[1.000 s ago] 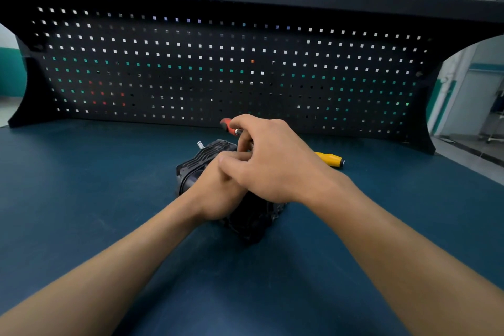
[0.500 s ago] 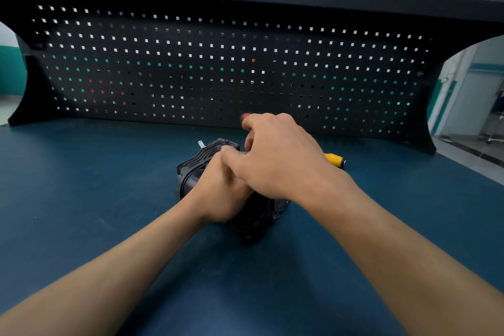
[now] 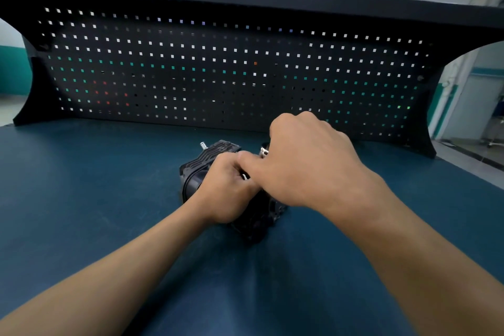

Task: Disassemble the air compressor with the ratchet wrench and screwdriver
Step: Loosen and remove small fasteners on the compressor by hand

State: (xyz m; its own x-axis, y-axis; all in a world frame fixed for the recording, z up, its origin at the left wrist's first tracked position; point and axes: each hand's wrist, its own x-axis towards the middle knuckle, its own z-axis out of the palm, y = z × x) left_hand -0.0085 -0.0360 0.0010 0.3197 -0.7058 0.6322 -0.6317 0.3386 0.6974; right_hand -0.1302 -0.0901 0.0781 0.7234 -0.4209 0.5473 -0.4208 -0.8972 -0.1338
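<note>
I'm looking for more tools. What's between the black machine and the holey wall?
In the head view, only bare blue tabletop shows between the air compressor and the pegboard; the right hand hides part of that stretch.

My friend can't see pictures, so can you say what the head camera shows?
Two bare hands work on a black air compressor on a dark blue table: the left hand rests curled on top of it, the right hand grips a ratchet wrench, mostly hidden. A black pegboard stands behind.
</note>
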